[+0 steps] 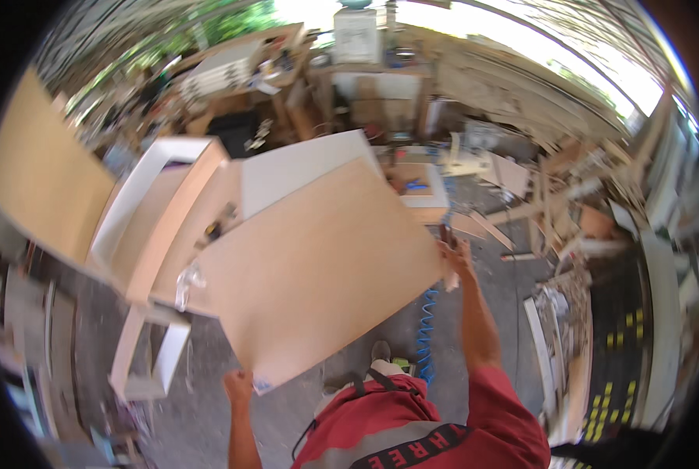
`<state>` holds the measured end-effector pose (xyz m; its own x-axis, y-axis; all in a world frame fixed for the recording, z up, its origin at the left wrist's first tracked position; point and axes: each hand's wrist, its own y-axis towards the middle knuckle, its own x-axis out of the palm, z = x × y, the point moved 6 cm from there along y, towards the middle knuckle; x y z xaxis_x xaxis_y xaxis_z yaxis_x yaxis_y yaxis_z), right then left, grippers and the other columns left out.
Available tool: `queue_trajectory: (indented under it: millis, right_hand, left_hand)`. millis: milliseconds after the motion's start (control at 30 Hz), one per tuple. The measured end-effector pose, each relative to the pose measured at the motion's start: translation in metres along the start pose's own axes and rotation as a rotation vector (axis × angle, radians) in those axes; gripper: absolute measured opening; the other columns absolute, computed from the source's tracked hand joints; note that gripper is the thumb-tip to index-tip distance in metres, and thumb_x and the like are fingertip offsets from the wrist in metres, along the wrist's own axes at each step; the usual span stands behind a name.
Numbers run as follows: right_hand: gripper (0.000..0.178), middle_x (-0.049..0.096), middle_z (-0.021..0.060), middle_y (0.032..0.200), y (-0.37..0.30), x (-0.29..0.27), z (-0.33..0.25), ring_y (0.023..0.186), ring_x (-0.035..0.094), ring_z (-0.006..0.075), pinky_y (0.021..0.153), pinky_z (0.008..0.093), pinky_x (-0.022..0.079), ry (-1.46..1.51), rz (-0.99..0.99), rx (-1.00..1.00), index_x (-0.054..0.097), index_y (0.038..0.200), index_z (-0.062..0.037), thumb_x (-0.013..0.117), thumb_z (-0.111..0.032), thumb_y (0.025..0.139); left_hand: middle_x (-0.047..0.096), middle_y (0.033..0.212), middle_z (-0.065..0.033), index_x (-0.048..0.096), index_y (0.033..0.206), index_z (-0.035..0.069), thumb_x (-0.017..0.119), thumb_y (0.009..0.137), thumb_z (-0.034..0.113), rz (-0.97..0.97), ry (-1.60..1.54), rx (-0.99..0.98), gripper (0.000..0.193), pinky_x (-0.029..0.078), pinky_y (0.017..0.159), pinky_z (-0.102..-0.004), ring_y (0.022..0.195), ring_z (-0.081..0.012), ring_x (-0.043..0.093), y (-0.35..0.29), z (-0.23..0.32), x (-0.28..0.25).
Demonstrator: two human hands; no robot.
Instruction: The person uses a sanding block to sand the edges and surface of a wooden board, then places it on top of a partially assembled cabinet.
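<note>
A large light-brown wooden panel (326, 266) lies tilted across the middle of the view. My left hand (238, 385) is closed on its near left corner, where a small blue-and-white mark shows. At the panel's right corner, my right hand (457, 258) grips the edge, the fingertips partly hidden. A small dark brown thing beside those fingers is too blurred to name. Under the panel's far side shows a white-faced board (306, 173). To the left stands an open wooden cabinet frame (179, 211), with a yellow-and-black tape measure (213, 230) on the board beside it.
A coiled blue air hose (425, 336) hangs down near my feet. Crumpled clear plastic (187, 283) lies by the panel's left edge. Blue-handled pliers (417, 185) rest in a small white-edged box beyond. Scrap wood (560, 191) is heaped at the right; a tall board (48, 168) stands far left.
</note>
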<state>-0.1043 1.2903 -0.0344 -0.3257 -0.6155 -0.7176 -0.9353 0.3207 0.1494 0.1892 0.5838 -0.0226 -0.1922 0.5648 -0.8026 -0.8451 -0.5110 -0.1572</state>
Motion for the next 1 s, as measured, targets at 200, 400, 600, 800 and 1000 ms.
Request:
queue_trajectory:
  millis: [200, 400, 600, 800, 1000]
  right_hand:
    - [0.051, 0.062, 0.0014, 0.091, -0.013, 0.002, -0.002, 0.078, 0.059, 0.0130, 0.068, 0.0298, 0.049, 0.446, -0.323, 0.039, 0.066, 0.120, 0.0012, 0.077, -0.037, 0.088]
    - [0.069, 0.056, 0.0170, 0.125, 0.003, 0.002, -0.002, 0.112, 0.059, 0.0294, 0.091, 0.0431, 0.049, 0.284, -0.484, 0.141, 0.057, 0.138, 0.0008, 0.074, -0.044, 0.089]
    - [0.066, 0.048, 0.0170, 0.132, -0.050, 0.027, -0.189, 0.116, 0.056, 0.0333, 0.093, 0.0432, 0.050, -0.104, -0.169, -0.683, 0.049, 0.149, -0.0071, 0.076, -0.013, 0.089]
    - [0.059, 0.050, 0.0150, 0.127, -0.259, 0.148, -0.374, 0.116, 0.049, 0.0359, 0.100, 0.0499, 0.040, 0.171, -0.768, -1.302, 0.056, 0.143, -0.0251, 0.074, -0.015, 0.088]
    - [0.052, 0.050, 0.0161, 0.123, -0.374, 0.218, -0.418, 0.109, 0.049, 0.0367, 0.094, 0.0507, 0.040, 0.108, -1.061, -1.558, 0.057, 0.141, -0.0208, 0.067, -0.020, 0.090]
  left_hand:
    - [0.061, 0.066, -0.0248, 0.060, 0.064, -0.005, 0.065, 0.086, 0.025, 0.154, 0.160, 0.055, 0.037, 0.044, 0.060, -0.0487, 0.060, -0.0437, 0.057, 0.002, 0.008, -0.001]
    - [0.069, 0.073, -0.0187, 0.070, 0.081, -0.004, 0.064, 0.087, 0.019, 0.301, -0.280, -0.229, 0.024, 0.050, 0.063, -0.0405, 0.066, -0.0318, 0.067, -0.034, -0.027, 0.017]
    - [0.072, 0.099, -0.0110, 0.060, 0.122, -0.004, 0.071, 0.088, 0.016, 0.070, -1.026, -0.426, 0.041, 0.057, 0.070, -0.0336, 0.084, -0.0202, 0.072, -0.109, 0.019, 0.037]
    - [0.070, 0.107, -0.0146, 0.055, 0.127, -0.005, 0.076, 0.088, 0.015, 0.172, -1.370, -0.320, 0.049, 0.061, 0.079, -0.0359, 0.093, -0.0229, 0.072, -0.101, 0.032, 0.067]
    - [0.069, 0.105, -0.0135, 0.056, 0.125, -0.006, 0.074, 0.088, 0.006, 0.204, -1.511, -0.231, 0.043, 0.063, 0.076, -0.0362, 0.087, -0.0238, 0.072, -0.104, 0.027, 0.073]
